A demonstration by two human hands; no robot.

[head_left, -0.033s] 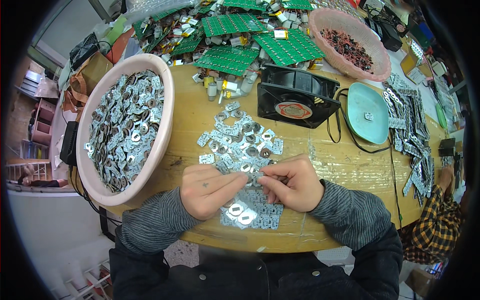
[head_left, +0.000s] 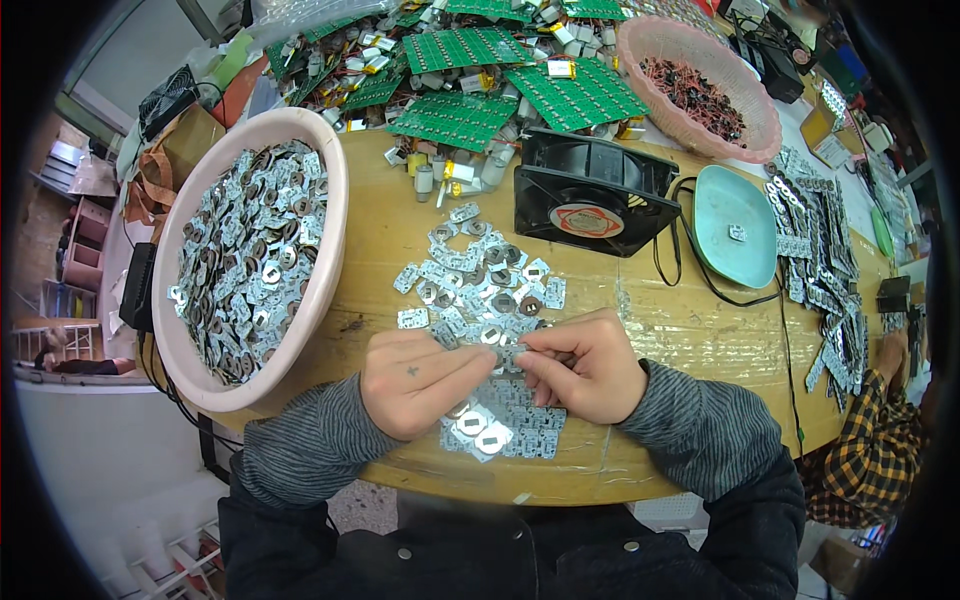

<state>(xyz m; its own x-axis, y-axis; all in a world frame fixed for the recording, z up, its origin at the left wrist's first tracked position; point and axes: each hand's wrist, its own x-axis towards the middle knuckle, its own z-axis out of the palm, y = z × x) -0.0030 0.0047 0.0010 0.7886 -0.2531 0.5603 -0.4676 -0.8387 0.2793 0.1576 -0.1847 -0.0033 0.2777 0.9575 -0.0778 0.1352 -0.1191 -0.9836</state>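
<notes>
My left hand [head_left: 408,384] and my right hand [head_left: 590,370] meet at the middle of the table. Their fingertips pinch a small silver circuit board [head_left: 508,356] from either side; the fingers cover part of it. Under and in front of the hands lies a sheet of joined silver boards [head_left: 537,432]. Shiny round discs with dark centres [head_left: 492,438] rest at its left side, near my left wrist. Just beyond my fingertips spreads a loose heap of similar small boards [head_left: 462,262], some with round brownish pieces on them.
A pink tub [head_left: 335,215] full of small boards stands left. Behind are a black fan [head_left: 590,190], green circuit panels [head_left: 465,48] and a pink basket [head_left: 768,125] of wired parts. Rightward are a turquoise tray [head_left: 735,200], stacked metal strips [head_left: 830,270] and another person's checked sleeve [head_left: 865,450].
</notes>
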